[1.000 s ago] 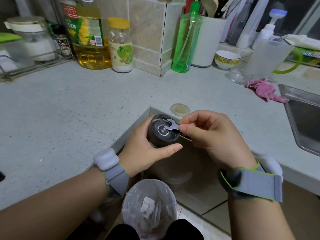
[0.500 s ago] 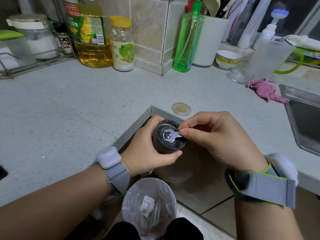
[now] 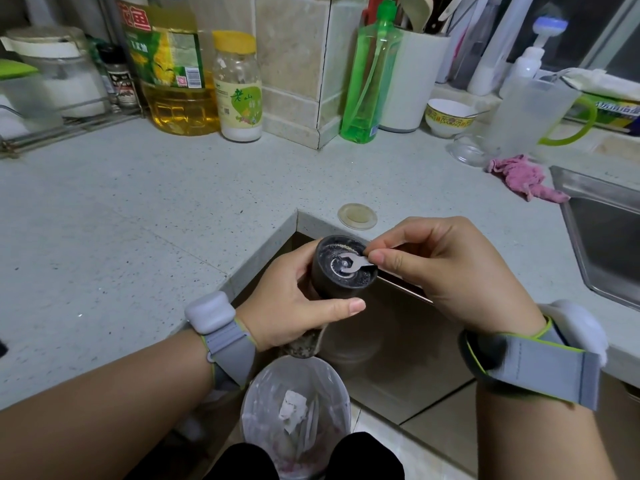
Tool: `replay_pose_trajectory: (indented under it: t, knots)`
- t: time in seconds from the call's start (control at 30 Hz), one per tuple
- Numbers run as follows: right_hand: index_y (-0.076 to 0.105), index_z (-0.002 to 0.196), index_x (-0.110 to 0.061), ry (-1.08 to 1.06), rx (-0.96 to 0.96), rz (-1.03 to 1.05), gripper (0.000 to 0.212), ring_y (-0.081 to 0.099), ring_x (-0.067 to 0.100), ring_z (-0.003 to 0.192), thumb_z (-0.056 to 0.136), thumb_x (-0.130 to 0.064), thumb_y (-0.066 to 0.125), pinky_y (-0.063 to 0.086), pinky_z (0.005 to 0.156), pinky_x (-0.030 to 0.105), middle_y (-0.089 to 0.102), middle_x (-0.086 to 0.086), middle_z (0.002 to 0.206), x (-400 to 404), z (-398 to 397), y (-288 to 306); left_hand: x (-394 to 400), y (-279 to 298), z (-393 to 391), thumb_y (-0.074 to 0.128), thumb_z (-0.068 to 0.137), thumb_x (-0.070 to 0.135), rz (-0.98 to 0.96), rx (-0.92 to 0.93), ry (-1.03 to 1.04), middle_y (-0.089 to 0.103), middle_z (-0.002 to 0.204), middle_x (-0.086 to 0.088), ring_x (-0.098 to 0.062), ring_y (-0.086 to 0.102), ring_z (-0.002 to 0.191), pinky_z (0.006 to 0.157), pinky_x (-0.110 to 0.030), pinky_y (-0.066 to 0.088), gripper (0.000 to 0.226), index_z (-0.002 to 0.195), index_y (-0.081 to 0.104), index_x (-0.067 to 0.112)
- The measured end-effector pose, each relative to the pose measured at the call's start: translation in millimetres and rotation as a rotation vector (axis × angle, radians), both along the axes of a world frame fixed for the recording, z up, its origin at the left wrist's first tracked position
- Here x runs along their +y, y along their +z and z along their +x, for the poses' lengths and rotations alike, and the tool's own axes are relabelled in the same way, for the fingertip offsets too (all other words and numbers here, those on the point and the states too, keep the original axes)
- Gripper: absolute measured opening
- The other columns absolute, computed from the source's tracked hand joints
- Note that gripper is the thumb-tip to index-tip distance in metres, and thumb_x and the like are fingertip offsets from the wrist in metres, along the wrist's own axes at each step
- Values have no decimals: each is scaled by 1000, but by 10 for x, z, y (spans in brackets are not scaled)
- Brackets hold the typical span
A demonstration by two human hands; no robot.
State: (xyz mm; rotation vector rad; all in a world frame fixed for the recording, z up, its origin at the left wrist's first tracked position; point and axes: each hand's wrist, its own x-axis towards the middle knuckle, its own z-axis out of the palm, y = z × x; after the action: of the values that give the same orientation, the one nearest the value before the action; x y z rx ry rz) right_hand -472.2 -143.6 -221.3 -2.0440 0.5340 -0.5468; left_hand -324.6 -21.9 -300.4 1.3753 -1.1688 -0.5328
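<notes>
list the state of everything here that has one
grinder, tilted, held in the left hand
small spanner, on the grinder's centre nut, pinched by the right hand
round lid, lying flat on the counter
bin, open, lined
green bottle, upright, capped

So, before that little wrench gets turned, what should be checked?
1. Left hand grips the grinder round its side: ok.
2. Wrench sits on the centre nut: ok.
3. Right hand pinches the wrench's handle: ok.
4. Bin lies below the grinder for spills: ok.
5. Whether the nut is tight or loose: cannot tell.
</notes>
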Motion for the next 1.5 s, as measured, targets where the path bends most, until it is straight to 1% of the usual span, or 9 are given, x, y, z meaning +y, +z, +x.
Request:
replay_pose_trajectory:
  t: [0.17,0.33,0.67,0.87,0.97,1.07,1.23,1.4,1.5]
  knots:
    - [77,79,-19,1,13,-60,2,70,27,80,80,-16,77,55,80,45,76,4,78,22,22,-17,9,-19,-11,77,70,23,-14,65,-15,68,107,23,1,64,103,88,-13,46,48,112,56,29]
    - [77,79,-20,43,18,-61,4,68,26,78,80,-17,76,53,75,41,75,4,76,51,49,-60,2,-1,35,82,61,32,-23,2,27,72,96,5,-5,68,91,81,-16,50,48,103,64,19]
    - [78,82,-16,168,2,-83,5,68,18,78,80,-11,76,52,76,33,73,2,80,-63,88,-101,-12,-35,54,77,60,31,-16,28,-43,70,84,11,-3,66,81,75,-16,49,40,96,63,19]
    - [78,85,-13,382,74,-130,7,63,10,75,79,-11,75,47,75,22,69,-5,78,-260,158,-52,1,-31,68,78,65,24,51,23,-215,67,73,13,-4,61,71,73,-24,46,25,82,60,25]
    - [78,87,-11,528,156,-142,9,58,7,74,78,-14,74,44,74,18,69,9,81,-348,200,30,11,0,32,77,67,18,101,54,-372,67,70,12,-4,61,67,72,-27,46,19,78,62,24]
    - [76,88,-9,676,242,-164,9,54,1,73,79,-9,73,40,74,13,66,13,81,-407,297,101,20,28,19,75,70,13,156,105,-502,63,67,4,-18,59,59,68,-34,48,15,73,61,18]
    - [74,89,-9,760,272,-114,12,52,4,69,79,-4,73,42,70,17,64,6,78,-480,405,46,17,35,17,74,71,10,202,149,-560,61,65,-2,-23,57,58,68,-37,48,15,71,59,15]
    - [75,84,-11,648,144,-77,9,55,12,73,76,-8,74,41,71,23,65,18,82,-562,364,-25,-15,6,33,74,70,18,208,177,-432,63,66,-5,-26,60,60,69,-36,50,16,78,61,13]
    - [74,77,-8,132,-140,192,6,47,17,56,77,-2,72,37,55,25,59,17,68,-795,354,-198,-35,-27,65,76,64,29,168,251,-183,65,65,-9,-22,62,62,68,-32,51,27,81,62,12]
